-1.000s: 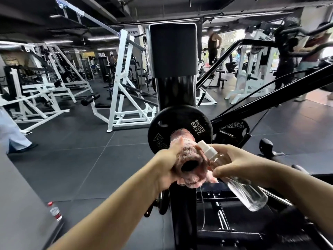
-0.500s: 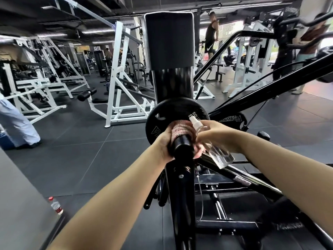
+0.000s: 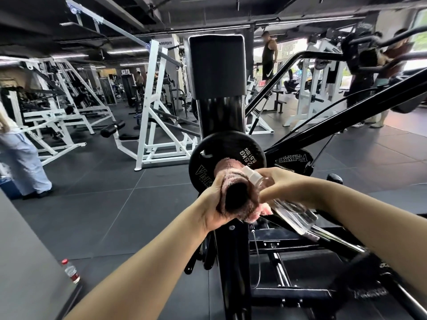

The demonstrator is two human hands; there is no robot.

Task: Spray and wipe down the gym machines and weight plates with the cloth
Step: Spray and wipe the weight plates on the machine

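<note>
left hand (image 3: pixel 211 204): fingers curled around the pink cloth (image 3: pixel 233 179), which is wrapped around the black plate peg (image 3: pixel 233 198) pointing toward the camera.
right hand (image 3: pixel 285 187): fingers curled around the clear spray bottle (image 3: pixel 293 210), held at a slant with the white nozzle (image 3: pixel 249 173) up, close against the cloth.
weight plate (image 3: pixel 227 146): small black plate seated on the peg behind the cloth, against the black upright (image 3: pixel 219 116) of the machine; a second plate (image 3: pixel 292 159) sits lower right behind it.
step in hand: wiping the peg, judged from the cloth sleeved around it; the plate face shows no cloth contact over most of its surface.
spray state: whether a finger rests on the nozzle cannot be told.
next move calls for: sliding the wrapped cloth along the peg toward the plate, then opening the cloth flat to cover the plate face; the bottle hand needs to stay clear of the wiping path.
caution: the bottle lies just beside the cloth, so a wide stroke may knock it.
surroundings: water bottle (image 3: pixel 70 270) standing on the floor at lower left; white machines (image 3: pixel 159 112) and other people farther back.
</note>
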